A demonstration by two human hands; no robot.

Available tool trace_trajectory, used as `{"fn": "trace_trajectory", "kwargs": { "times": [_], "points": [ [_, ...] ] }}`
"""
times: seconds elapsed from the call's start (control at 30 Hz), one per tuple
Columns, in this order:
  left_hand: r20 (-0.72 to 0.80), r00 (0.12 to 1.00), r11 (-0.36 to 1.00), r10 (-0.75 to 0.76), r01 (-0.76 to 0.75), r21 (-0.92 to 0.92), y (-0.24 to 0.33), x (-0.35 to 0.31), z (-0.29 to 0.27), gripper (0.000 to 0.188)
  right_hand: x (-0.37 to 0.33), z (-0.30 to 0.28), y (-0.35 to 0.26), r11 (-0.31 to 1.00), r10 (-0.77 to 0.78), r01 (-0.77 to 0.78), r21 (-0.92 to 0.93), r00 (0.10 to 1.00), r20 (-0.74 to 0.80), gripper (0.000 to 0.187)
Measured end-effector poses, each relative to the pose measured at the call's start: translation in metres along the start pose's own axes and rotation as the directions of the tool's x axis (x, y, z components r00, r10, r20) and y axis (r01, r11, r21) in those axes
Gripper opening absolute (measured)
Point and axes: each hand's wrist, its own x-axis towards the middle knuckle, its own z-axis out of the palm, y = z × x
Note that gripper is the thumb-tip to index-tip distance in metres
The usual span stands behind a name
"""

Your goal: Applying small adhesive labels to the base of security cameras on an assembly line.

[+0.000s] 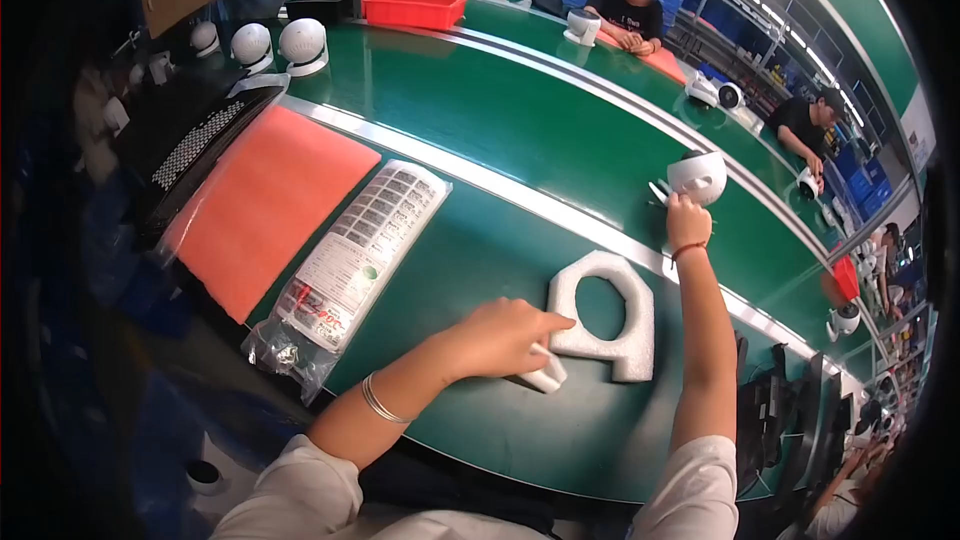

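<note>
The right hand point(688, 225) reaches to the far right, over the pale rail point(512, 190), its grip closed on a white rounded device point(700, 178) at the near side of the green belt point(480, 90). A red band circles that wrist. The left hand point(510, 337) is nearer, over the green worktop point(450, 280), its index finger touching the left edge of a white foam frame point(636, 335). A white block point(545, 377) shows under its curled fingers; I cannot tell whether it belongs to the frame, nor how tightly this grip closes. The frame lies flat on the worktop, with a round opening through which green shows.

To the left of the left hand lies a clear plastic bag of printed labels point(365, 255), and just left of that an orange sheet point(275, 205). At the far left, more white devices point(303, 45) stand in a row. A red tray point(415, 10) sits on the far side, and across the belt a person point(632, 15) in black sits with hands together beside another white device point(581, 28).
</note>
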Motion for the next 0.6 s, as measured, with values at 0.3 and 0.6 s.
{"fn": "trace_trajectory", "kwargs": {
  "times": [0.3,0.6],
  "points": [
    [-0.678,0.728,0.908,0.102,-0.346,-0.235,0.007,0.003,-0.006,0.051,-0.042,-0.138,-0.032,0.668,0.164,-0.236,0.706,0.972,0.169,0.029],
    [-0.744,0.360,0.738,0.563,-0.624,0.257,0.023,0.002,0.014,0.052,-0.190,-0.292,-0.042,0.268,-0.206,0.290,0.919,0.949,-0.239,0.023]
  ]
}}
